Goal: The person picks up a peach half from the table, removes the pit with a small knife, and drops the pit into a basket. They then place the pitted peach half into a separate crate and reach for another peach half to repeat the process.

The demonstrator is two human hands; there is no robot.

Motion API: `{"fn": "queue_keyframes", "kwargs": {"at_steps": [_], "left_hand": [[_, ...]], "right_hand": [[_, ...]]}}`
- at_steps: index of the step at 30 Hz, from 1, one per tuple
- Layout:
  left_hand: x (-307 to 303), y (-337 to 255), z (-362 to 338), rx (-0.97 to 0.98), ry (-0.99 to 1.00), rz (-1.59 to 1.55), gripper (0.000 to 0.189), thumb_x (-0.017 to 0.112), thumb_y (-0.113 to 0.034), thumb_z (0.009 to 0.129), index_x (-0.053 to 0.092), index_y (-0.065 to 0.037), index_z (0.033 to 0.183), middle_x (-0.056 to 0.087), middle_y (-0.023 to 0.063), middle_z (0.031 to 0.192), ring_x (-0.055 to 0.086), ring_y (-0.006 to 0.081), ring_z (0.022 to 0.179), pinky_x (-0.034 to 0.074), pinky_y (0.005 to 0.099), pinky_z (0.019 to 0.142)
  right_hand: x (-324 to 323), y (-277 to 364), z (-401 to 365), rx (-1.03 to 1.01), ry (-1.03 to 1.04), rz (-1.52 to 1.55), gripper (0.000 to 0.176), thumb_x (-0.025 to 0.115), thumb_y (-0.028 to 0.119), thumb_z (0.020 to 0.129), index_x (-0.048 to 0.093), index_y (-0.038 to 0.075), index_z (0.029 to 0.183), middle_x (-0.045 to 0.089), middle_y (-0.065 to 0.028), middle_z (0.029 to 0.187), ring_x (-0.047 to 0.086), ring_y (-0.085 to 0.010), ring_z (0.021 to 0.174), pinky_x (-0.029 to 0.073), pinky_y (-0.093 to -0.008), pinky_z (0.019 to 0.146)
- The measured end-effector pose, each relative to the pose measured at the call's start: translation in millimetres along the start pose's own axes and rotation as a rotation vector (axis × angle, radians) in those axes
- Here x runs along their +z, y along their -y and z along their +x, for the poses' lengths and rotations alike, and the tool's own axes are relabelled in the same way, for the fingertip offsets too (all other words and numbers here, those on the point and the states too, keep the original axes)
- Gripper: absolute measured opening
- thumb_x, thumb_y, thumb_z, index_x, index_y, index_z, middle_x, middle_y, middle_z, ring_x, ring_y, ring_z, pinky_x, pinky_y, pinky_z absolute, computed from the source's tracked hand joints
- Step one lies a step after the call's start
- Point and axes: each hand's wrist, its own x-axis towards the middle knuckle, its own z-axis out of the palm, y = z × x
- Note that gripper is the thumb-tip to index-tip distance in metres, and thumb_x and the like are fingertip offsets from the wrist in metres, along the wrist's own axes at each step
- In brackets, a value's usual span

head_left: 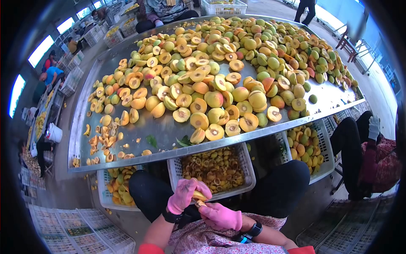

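My left hand [186, 195], in a pink glove, is closed around a yellow-orange apricot half [198, 195] above my lap. Close against it, my right hand [223, 216], also pink-gloved, is closed with a small pale tip showing at its fingers; what it grips is mostly hidden. Just beyond my hands, a white crate [249, 169] holds many small brownish-yellow fruit scraps. Over it extends a metal table [169, 134] heaped with halved apricots [214, 132], many with the brown stone or its hollow showing, some green or red-blushed.
Crates of fruit stand under the table at left [103, 192] and right [325, 169]. Stacked crates [76, 228] are at lower left. Another person [376, 156] sits at right, and one [163, 10] sits across the table. Leaves [184, 141] and scraps lie by the near rim.
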Motion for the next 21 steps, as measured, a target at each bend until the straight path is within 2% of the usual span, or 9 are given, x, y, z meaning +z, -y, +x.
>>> {"fn": "queue_keyframes", "kwargs": {"at_steps": [2, 5, 6, 9, 12, 15, 19, 21], "left_hand": [[1.7, 2.1, 1.0, 0.026, -0.006, -0.072, 0.076, 0.019, -0.047, 0.109, 0.06, 0.0, 0.065, 0.07, 0.016, 0.071, 0.066, 0.0258, 0.062, 0.053, 0.0306, 0.065], [8.7, 8.9, -0.2, -0.004, -0.122, -0.298, 0.077, 0.023, -0.05, 0.109, 0.067, 0.003, 0.074, 0.069, 0.0129, 0.072, 0.066, 0.0229, 0.064, 0.052, 0.0319, 0.066], [17.3, 12.0, -2.6, -0.094, -0.235, -0.479, 0.079, 0.023, -0.051, 0.109, 0.066, 0.003, 0.071, 0.069, 0.0136, 0.071, 0.064, 0.0225, 0.062, 0.052, 0.0314, 0.065], [21.9, 15.5, -10.1, -0.098, -0.317, -0.476, 0.08, 0.022, -0.05, 0.109, 0.067, 0.003, 0.07, 0.069, 0.0133, 0.072, 0.066, 0.022, 0.064, 0.052, 0.0307, 0.067], [8.4, 13.9, -13.8, -0.033, -0.132, -0.225, 0.078, 0.022, -0.047, 0.11, 0.07, 0.003, 0.074, 0.07, 0.0127, 0.074, 0.067, 0.0213, 0.068, 0.053, 0.0301, 0.07], [-5.3, 15.3, -10.9, -0.132, 0.056, -0.099, 0.076, 0.024, -0.045, 0.111, 0.072, 0.004, 0.077, 0.071, 0.0123, 0.075, 0.068, 0.0208, 0.071, 0.053, 0.0299, 0.072], [2.3, 21.6, -15.0, -0.113, -0.033, -0.326, 0.077, 0.024, -0.046, 0.11, 0.07, 0.003, 0.075, 0.071, 0.0143, 0.074, 0.067, 0.0213, 0.068, 0.053, 0.031, 0.068], [12.4, 18.1, -18.2, -0.104, -0.178, -0.394, 0.077, 0.024, -0.05, 0.109, 0.068, 0.002, 0.072, 0.07, 0.0153, 0.072, 0.067, 0.0225, 0.066, 0.053, 0.0329, 0.064]], "right_hand": [[-8.1, -7.9, 4.1, 0.03, 0.04, 0.058, 0.039, 0.048, 0.048, 0.105, 0.049, 0.012, 0.09, 0.041, 0.0049, 0.064, 0.036, -0.0062, 0.047, 0.028, -0.023, 0.042], [-7.9, -7.1, 2.2, -0.024, 0.07, 0.139, 0.038, 0.048, 0.047, 0.105, 0.048, 0.013, 0.09, 0.038, 0.0058, 0.063, 0.031, -0.0051, 0.045, 0.023, -0.0224, 0.039], [-10.4, -7.1, 2.8, -0.007, 0.091, 0.149, 0.037, 0.048, 0.047, 0.105, 0.047, 0.013, 0.09, 0.037, 0.006, 0.062, 0.03, -0.0049, 0.045, 0.022, -0.0223, 0.039], [-18.4, -4.7, 2.2, 0.057, 0.161, 0.172, 0.037, 0.047, 0.046, 0.105, 0.047, 0.013, 0.09, 0.035, 0.0064, 0.061, 0.028, -0.0043, 0.044, 0.02, -0.0223, 0.038], [-22.5, 0.4, 2.2, 0.141, 0.216, 0.185, 0.036, 0.047, 0.046, 0.105, 0.047, 0.013, 0.091, 0.033, 0.0073, 0.06, 0.025, -0.0034, 0.043, 0.018, -0.0217, 0.037], [-19.3, -7.1, 7.9, 0.189, 0.132, 0.081, 0.038, 0.048, 0.047, 0.105, 0.048, 0.012, 0.091, 0.035, 0.0061, 0.06, 0.026, -0.0043, 0.044, 0.019, -0.022, 0.037], [-19.2, -6.9, 5.8, 0.159, 0.161, 0.095, 0.038, 0.048, 0.047, 0.105, 0.049, 0.012, 0.09, 0.036, 0.0061, 0.06, 0.027, -0.0038, 0.044, 0.019, -0.0213, 0.037], [-18.7, -6.0, 4.2, 0.125, 0.167, 0.102, 0.038, 0.047, 0.047, 0.105, 0.05, 0.012, 0.091, 0.037, 0.0064, 0.061, 0.028, -0.0029, 0.044, 0.02, -0.0202, 0.037]]}}
